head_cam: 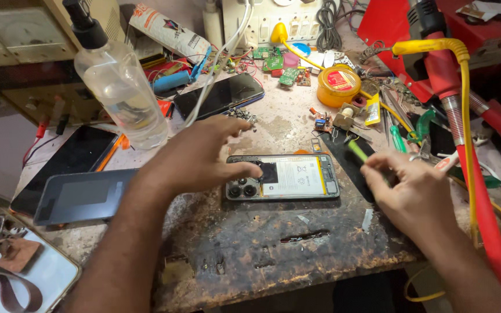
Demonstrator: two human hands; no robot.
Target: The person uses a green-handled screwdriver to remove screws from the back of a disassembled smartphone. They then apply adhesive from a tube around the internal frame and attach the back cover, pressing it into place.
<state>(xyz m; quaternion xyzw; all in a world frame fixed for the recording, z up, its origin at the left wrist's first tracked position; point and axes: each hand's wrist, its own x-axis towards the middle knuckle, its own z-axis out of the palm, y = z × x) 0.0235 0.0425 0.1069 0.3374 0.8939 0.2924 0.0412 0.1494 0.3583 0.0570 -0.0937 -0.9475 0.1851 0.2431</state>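
Scarred, blackened bench [273,243] up front, opened phone [285,177] lying flat at its middle, back cover off, battery showing. Left hand [204,153] spread wide, fingertips pressing down at the camera end. Right hand [407,191] just beside, pinched shut on a green-tipped tool [358,150]. Clear spray bottle [117,81] standing behind, dark phones [79,194] lying alongside.
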